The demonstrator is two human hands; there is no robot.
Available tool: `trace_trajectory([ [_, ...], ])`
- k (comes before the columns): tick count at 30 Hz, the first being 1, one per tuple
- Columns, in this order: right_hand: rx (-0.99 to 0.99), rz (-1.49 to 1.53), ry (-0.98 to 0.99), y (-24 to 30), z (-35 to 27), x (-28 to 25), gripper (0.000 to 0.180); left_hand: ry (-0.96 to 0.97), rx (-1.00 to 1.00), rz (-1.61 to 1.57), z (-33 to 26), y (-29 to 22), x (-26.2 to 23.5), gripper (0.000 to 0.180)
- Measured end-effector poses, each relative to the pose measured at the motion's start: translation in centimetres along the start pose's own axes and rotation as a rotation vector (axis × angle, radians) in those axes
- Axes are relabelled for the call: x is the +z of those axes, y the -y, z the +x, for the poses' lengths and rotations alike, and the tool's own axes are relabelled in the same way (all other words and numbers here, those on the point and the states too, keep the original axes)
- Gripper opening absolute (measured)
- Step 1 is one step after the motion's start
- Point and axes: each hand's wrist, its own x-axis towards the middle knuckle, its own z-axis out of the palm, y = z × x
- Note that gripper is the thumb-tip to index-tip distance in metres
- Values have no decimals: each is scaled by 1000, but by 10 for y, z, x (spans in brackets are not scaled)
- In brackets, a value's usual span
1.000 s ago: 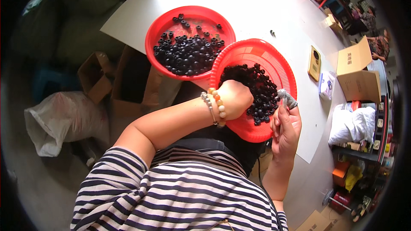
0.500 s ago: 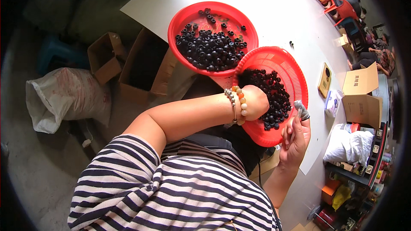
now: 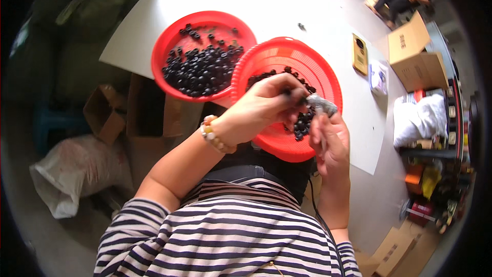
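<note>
My left hand (image 3: 271, 103), with a beaded bracelet at the wrist, is above the near red basket. Its fingers pinch a small black ring-like piece (image 3: 293, 94), blurred by motion. Close on its right is my right hand (image 3: 332, 141), fingers curled. A grey wrap (image 3: 322, 103) sits at its fingertips and meets the black piece; whether it is worn or held I cannot tell. Below both hands, the slotted red basket (image 3: 328, 79) contains many black pieces (image 3: 302, 125), partly hidden by my hands. At the left, a shallow red basin (image 3: 160, 51) holds more black pieces (image 3: 202, 69).
The white table (image 3: 348, 15) carries a gold phone (image 3: 360, 61) and a tissue pack (image 3: 378, 78). An open carton (image 3: 417, 64) and a white bag (image 3: 420, 118) stand at the right. On the floor to the left are cartons (image 3: 105, 115) and a white sack (image 3: 77, 174). People sit far right.
My left hand has come up out of the black pieces in the basket and now meets my right hand with a piece pinched. The whole view has shifted.
</note>
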Motion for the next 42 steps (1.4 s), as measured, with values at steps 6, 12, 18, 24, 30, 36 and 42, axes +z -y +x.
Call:
trace_trajectory([
  [6, 32, -13, 98, 7, -4, 10, 33, -33, -60, -191, -5, 7, -1, 17],
  [12, 16, -35, 182, 9, -5, 7, 37, -69, -77, -202, -7, 10, 1, 12],
  [18, -12, -35, 188, 8, -5, 9, 36, -65, -79, -200, -8, 11, 1, 9],
  [24, -18, -59, 196, 6, -6, 5, 35, -82, -46, -169, -7, 9, 4, 9],
  [30, -8, -61, 194, 6, -7, 4, 34, -110, -28, -118, -8, 10, 3, 10],
  [36, -14, -33, 197, 6, -7, 5, 32, -105, -21, -93, -8, 11, 1, 11],
  [42, -22, -19, 210, 5, -7, 4, 31, -101, -10, -107, -8, 10, 1, 12],
])
